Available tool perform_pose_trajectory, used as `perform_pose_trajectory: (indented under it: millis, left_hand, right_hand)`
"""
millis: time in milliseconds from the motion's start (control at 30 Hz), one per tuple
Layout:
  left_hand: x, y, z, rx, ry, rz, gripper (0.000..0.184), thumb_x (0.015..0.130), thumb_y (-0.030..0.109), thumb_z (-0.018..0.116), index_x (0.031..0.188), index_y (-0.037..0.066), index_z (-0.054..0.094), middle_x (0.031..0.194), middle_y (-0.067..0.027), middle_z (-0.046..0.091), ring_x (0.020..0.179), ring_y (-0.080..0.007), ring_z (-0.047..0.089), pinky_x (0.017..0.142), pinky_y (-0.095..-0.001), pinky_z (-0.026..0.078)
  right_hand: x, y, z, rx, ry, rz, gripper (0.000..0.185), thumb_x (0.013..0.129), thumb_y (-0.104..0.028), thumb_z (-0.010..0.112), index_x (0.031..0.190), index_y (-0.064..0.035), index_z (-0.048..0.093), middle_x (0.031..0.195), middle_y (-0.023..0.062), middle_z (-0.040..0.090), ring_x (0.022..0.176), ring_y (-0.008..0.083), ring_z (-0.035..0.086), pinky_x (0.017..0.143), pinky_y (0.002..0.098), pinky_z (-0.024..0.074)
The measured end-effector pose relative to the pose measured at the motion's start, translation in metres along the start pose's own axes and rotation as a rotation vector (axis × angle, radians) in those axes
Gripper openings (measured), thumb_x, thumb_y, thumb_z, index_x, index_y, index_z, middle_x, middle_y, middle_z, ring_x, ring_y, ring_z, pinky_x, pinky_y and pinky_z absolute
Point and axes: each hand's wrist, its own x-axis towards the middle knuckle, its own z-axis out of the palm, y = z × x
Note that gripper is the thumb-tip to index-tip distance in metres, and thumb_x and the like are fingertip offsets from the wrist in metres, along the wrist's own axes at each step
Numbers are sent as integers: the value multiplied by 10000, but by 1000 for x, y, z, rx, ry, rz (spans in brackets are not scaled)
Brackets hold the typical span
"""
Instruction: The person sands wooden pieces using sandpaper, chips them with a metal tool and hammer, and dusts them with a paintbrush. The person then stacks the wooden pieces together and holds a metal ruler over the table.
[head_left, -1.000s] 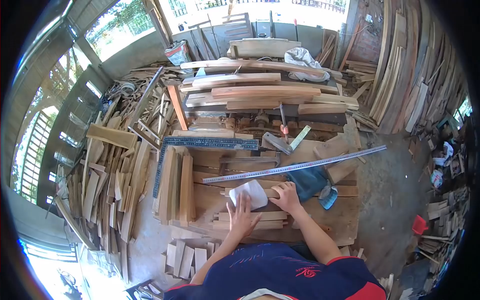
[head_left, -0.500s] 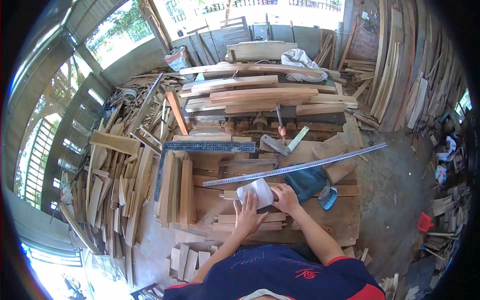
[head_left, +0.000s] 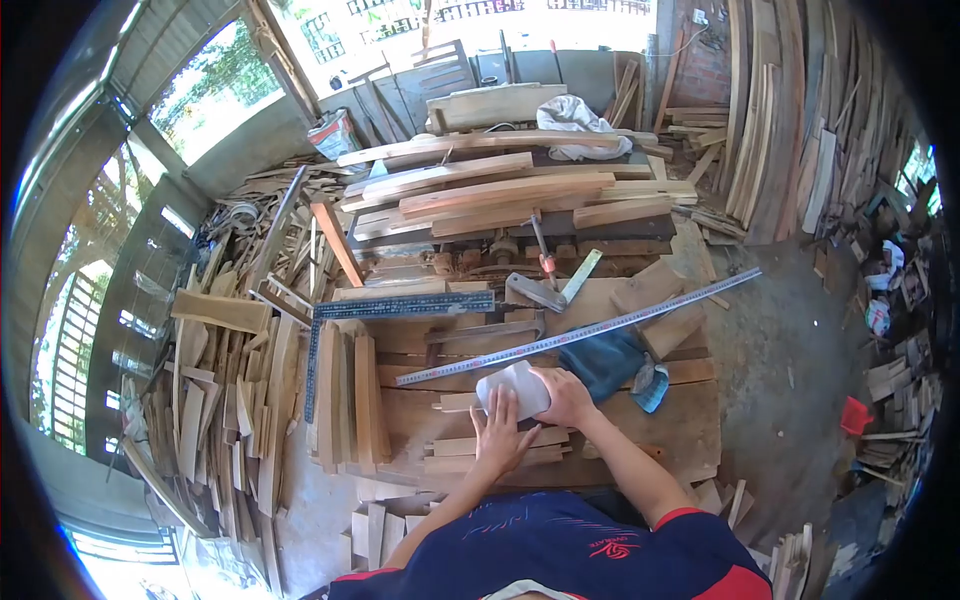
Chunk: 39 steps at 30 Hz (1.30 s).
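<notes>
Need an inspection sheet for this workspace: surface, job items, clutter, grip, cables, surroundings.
Surface: wooden bench, made of boards.
Job's things: white block under the hands; a wood piece sticks out at its left.
Clutter: dark square, long measuring strip, blue cloth, wood strips on the bench.
Grip: left hand lies on the block, fingers extended; right hand is at its right end, exact hold unclear.
Cables: thin line, probably a cable, by the brick wall.
Surroundings: scrap wood piled at left, tall boards upright at right, red object on the floor.
</notes>
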Motion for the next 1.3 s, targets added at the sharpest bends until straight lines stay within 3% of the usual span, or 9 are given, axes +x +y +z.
perform_pose_trajectory:
  millis: [300, 567, 733, 933, 1167, 1300]
  left_hand:
    - [-19, -47, -10, 11, 31, -156, 917, 1026, 617, 525, 1683, 47, 234, 1763, -193, 173, 1648, -353, 111, 1214, -774, 114]
    - [5, -15, 14, 24, 65, -7, 889, 1036, 610, 500, 1682, 55, 242, 1762, -195, 167, 1645, -359, 118, 1213, -777, 112]
    - [-6, -24, -8, 7, -15, -21, 863, 1045, 586, 493, 1679, 56, 246, 1762, -197, 164, 1644, -358, 124, 1211, -779, 108]
    - [-20, -50, -6, 51, 34, -103, 915, 1026, 628, 510, 1674, 39, 248, 1763, -199, 166, 1646, -358, 118, 1210, -779, 102]
    - [3, -14, 2, 44, -28, -3, 956, 1019, 654, 504, 1694, 53, 191, 1770, -189, 139, 1649, -351, 100, 1213, -782, 100]
    - [4, -11, 3, 64, -38, 19, 935, 1026, 642, 503, 1698, 73, 192, 1776, -171, 133, 1651, -343, 101, 1210, -786, 97]
  right_hand:
    - [-2, 0, 0, -38, -3, -50, 899, 715, -518, 903, 1424, -66, 583, 1348, 152, 678, 1245, 341, 629, 1094, 451, 486]
    - [-1, 6, 3, -26, 4, -76, 917, 712, -545, 897, 1424, -57, 587, 1341, 157, 682, 1227, 343, 637, 1082, 443, 493]
    - [-1, 2, -2, -17, 5, -84, 897, 720, -523, 891, 1423, -51, 593, 1297, 160, 698, 1177, 331, 653, 1066, 439, 503]
    - [-2, 1, -3, 20, 17, -60, 825, 798, -492, 837, 1441, -44, 579, 1256, 163, 706, 1114, 327, 667, 1025, 442, 519]
    - [0, 3, 0, 91, 10, 1, 695, 880, -455, 772, 1403, -34, 592, 1233, 183, 704, 1082, 350, 672, 1009, 453, 523]
    - [-1, 10, 14, 68, 169, -62, 637, 910, -421, 750, 1383, -21, 597, 1181, 193, 708, 1050, 371, 673, 979, 469, 526]
